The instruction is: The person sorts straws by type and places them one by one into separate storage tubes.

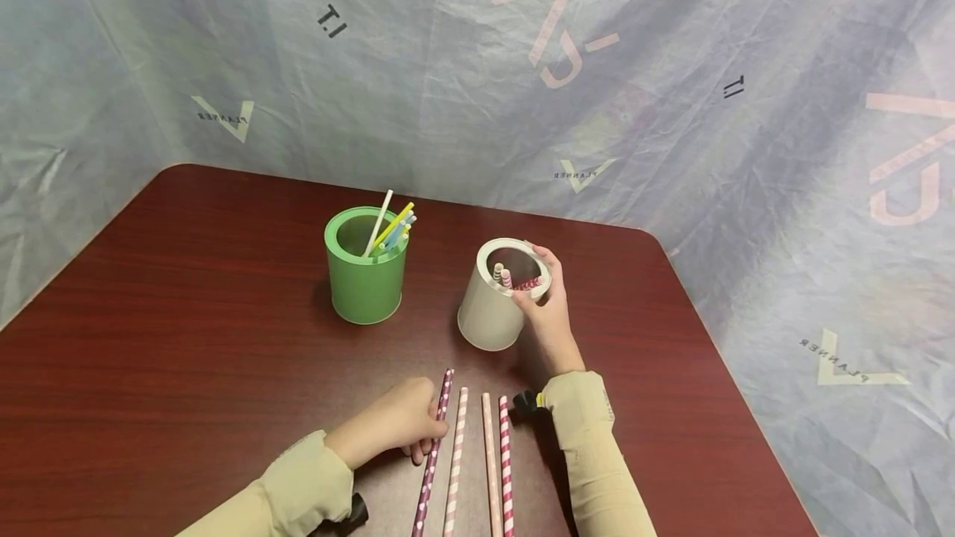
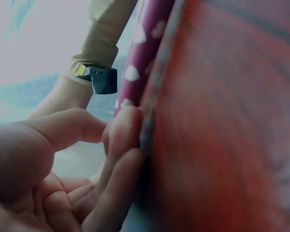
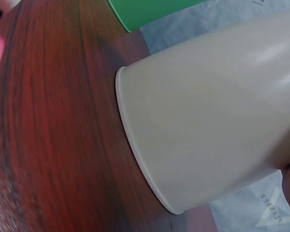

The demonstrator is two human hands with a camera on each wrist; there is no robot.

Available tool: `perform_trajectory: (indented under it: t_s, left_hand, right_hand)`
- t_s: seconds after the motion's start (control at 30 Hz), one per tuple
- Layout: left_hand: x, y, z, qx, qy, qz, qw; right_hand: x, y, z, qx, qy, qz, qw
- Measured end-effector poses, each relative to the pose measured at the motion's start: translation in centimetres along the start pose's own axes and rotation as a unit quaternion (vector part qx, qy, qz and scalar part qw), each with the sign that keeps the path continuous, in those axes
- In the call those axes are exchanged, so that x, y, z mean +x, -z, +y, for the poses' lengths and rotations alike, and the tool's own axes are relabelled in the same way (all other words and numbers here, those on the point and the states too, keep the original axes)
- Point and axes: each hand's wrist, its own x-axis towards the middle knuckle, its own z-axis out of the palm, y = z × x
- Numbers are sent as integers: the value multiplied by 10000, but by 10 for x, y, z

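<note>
My left hand (image 1: 395, 419) pinches a purple paper straw with white hearts (image 1: 426, 483) between thumb and fingers, low over the table. In the left wrist view the fingertips meet at the lower visible part of this straw. My right hand (image 1: 555, 323) holds the off-white can (image 1: 483, 315) by its right side, thumb at the near rim and fingers at the far rim. Several patterned straws (image 1: 506, 278) lean inside that can. The right wrist view is mostly filled by the can's smooth wall, its base edge at the tabletop.
To the right of the purple straw lie a pale pink striped straw (image 1: 456, 462), a peach straw (image 1: 491, 462) and a dark pink striped straw (image 1: 507, 466). A green can (image 1: 366, 292) with white, yellow and blue straws stands left of the off-white can. Printed grey sheeting (image 1: 448, 106) hangs behind the table.
</note>
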Motion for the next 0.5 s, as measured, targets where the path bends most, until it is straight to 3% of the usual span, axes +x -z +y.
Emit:
perform_trajectory:
  t_s: [0.23,0.5]
  left_hand:
    - [1,7,-7,-699,-92,-78,9975]
    - [4,22,-8,-1125,-352,-168,9929]
  right_hand:
    - [0,0,-1,-11,-63,25,10000]
    - [0,-1,0,-8,-35,46,10000]
